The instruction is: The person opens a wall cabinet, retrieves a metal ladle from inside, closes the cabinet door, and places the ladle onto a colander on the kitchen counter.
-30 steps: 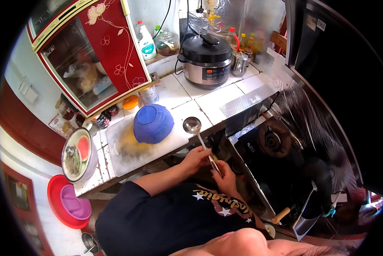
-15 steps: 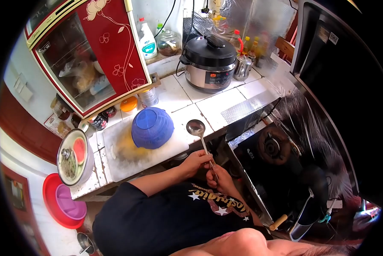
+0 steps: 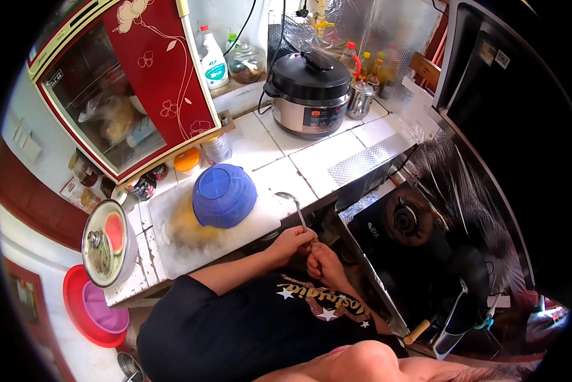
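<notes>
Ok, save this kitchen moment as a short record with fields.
Left hand: on the handle of the ladle
Right hand: same handle, farther from its scoop
Cutting board: blue colander upside down, yellowish stain beside it
Counter, left end: clear-lidded bowl, watermelon slice inside
Counter, back: electric cooker, lid on
Right side: stove burner

the ladle point(image 3: 300, 214), its bowl point(image 3: 286, 195) facing the view a second ago, has turned nearly side-on. the right hand point(image 3: 324, 262) has come closer to the left hand point(image 3: 293, 244).
</notes>
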A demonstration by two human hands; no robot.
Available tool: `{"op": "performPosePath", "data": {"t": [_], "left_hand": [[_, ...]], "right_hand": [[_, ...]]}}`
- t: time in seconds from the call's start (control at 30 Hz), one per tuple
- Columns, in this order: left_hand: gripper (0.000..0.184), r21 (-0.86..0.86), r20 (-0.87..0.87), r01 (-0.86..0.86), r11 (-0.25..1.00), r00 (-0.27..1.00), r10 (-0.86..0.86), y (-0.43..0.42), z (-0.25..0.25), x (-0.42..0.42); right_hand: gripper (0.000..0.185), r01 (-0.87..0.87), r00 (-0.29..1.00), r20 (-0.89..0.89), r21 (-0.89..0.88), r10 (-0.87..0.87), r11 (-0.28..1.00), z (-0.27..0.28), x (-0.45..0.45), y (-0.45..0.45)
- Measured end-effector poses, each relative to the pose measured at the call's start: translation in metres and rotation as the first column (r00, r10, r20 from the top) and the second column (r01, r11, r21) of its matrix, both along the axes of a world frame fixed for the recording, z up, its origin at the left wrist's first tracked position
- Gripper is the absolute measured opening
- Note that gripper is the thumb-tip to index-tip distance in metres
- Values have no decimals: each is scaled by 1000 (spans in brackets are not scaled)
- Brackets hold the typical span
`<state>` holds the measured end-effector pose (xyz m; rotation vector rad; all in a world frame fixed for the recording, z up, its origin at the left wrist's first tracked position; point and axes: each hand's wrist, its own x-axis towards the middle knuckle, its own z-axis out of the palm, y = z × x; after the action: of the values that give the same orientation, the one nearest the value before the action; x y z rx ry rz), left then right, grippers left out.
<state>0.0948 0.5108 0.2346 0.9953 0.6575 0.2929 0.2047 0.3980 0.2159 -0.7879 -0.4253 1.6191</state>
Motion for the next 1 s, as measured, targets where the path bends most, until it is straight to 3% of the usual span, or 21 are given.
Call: {"op": "performPosePath", "data": {"t": [0.23, 0.3, 0.53, 0.67, 0.77, 0.83, 1.0], "left_hand": [[22, 43, -9, 26, 999, 1000, -26, 3, 1, 0], [22, -38, -5, 150, 988, 989, -150, 7, 4, 0], [23, -175, 42, 258, 950, 966, -254, 9, -12, 10], [23, -144, 24, 273, 951, 962, -272, 13, -3, 7], [24, -150, 91, 234, 961, 971, -223, 15, -13, 9], [21, -46, 91, 234, 971, 969, -229, 13, -2, 8], [16, 46, 37, 274, 960, 960, -276, 10, 9, 1]], "right_hand": [[14, 37, 991, 130, -66, -29, 997, 0, -5, 4], [17, -55, 961, 271, -24, 60, 998, -8, -5, 2], [19, -51, 951, 303, -51, 64, 997, -8, -11, 0], [17, -150, 924, 352, -28, 151, 988, -7, -7, 0], [15, -106, 899, 421, -62, 122, 992, 1, -15, 3], [12, -18, 858, 513, 6, 12, 1000, -5, -18, 4], [13, 34, 837, 547, -31, -12, 999, 11, -19, 8]]}}
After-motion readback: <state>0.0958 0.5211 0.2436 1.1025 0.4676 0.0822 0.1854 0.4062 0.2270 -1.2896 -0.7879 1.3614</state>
